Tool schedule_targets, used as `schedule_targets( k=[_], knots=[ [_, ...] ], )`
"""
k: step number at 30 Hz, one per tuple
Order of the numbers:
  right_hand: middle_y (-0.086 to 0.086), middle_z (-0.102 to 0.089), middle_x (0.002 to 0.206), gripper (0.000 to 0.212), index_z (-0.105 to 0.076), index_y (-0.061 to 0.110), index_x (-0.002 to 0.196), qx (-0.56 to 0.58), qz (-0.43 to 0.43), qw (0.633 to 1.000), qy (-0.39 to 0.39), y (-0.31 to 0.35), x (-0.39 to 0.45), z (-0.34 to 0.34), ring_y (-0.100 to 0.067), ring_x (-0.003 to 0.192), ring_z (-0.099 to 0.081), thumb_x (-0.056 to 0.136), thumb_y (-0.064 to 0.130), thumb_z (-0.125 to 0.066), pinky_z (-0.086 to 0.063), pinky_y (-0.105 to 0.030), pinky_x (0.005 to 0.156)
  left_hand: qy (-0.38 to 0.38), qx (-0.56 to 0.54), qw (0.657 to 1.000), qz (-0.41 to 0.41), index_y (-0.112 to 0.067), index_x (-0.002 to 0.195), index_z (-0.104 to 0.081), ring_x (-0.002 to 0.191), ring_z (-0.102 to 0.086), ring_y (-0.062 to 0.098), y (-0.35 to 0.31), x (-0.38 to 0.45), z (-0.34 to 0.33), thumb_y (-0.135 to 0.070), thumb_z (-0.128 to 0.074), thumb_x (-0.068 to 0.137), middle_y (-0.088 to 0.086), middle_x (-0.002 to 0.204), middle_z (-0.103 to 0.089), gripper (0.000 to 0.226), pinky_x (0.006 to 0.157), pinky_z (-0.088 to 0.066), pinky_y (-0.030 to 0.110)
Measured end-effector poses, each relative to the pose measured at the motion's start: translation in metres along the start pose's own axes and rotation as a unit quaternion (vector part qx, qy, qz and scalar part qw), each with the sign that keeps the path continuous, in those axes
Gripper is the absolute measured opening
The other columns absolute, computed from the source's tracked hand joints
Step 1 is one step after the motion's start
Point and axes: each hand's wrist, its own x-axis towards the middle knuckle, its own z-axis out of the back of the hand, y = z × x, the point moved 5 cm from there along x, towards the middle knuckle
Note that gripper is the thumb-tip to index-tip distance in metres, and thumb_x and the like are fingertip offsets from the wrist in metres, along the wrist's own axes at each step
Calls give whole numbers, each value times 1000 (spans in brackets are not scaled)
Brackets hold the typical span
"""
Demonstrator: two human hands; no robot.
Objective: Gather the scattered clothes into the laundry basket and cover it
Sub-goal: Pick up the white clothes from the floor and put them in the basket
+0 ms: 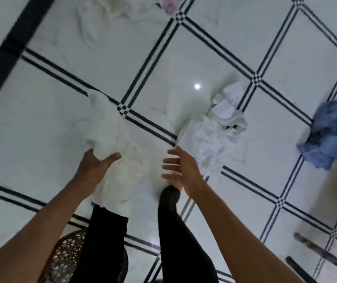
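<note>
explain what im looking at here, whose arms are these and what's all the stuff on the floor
There is no machine here: one picture, from a camera worn on a person's head, looking down at their own arms and black-clad legs. The left hand has a grip on a cream-white garment, bunched and hanging in front of the legs. The right hand is open, fingers spread, holding nothing, beside that cloth.

On the white tiled floor with dark lines lie more clothes: a crumpled white pile just past the right hand, a blue garment far right, and a pale heap with something pinkish at the top edge. The brown lattice thing at the bottom left, behind the legs, is probably the laundry basket. The picture is blurred by motion.
</note>
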Motion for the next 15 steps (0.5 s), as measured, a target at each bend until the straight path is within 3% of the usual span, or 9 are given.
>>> schedule_targets(
  k=[3, 5, 7, 9, 12, 15],
  knots=[
    [-8, -65, 100, 29, -64, 19, 116, -166, -15, 984, -56, -12, -4, 74, -20, 86, -63, 97, 41, -60, -56, -36, 70, -11, 81, 997, -10, -10, 135, -61, 114, -64, 26, -11, -14, -38, -42, -84, 76, 8, 130, -67, 71, 100, -49, 37],
    [-6, -65, 105, 30, -57, 25, 120, -237, -41, 966, -90, -23, -2, 125, -21, 92, -63, 95, 41, -60, -55, -36, 77, -24, 109, 994, -9, -8, 138, -57, 119, -62, 30, -20, -33, -67, -43, -83, 75, 13, 134, -65, 76, 96, -46, 34],
    [-9, -64, 117, 51, -51, 24, 131, -295, -58, 950, -82, -27, 2, 162, -29, 104, -63, 89, 52, -59, -53, -40, 91, -44, 143, 989, -6, -9, 141, -54, 123, -60, 31, -22, -47, -88, -35, -82, 82, 14, 137, -63, 70, 92, -42, 29],
    [-7, -60, 120, 71, -43, 23, 144, -320, -72, 942, -71, -22, -2, 200, -25, 106, -58, 85, 59, -59, -46, -36, 95, -45, 183, 982, 15, -10, 143, -53, 125, -59, 33, -21, -64, -119, -35, -81, 83, 15, 138, -61, 70, 92, -42, 30],
    [-13, -62, 128, 59, -46, 23, 145, -329, 17, 940, -93, 23, 1, 236, -26, 119, -59, 95, 48, -62, -43, -32, 99, -56, 185, 981, 29, -12, 143, -53, 126, -58, 35, -28, -67, -151, -42, -79, 79, 15, 139, -61, 75, 101, -46, 38],
    [-14, -56, 140, 74, -44, 30, 146, -357, 57, 926, -110, 55, 34, 266, -30, 128, -57, 83, 64, -62, -46, -47, 108, -73, 222, 972, 32, -10, 138, -57, 124, -59, 36, -33, -51, -183, -40, -76, 82, 16, 134, -65, 66, 98, -46, 37]
  ],
)
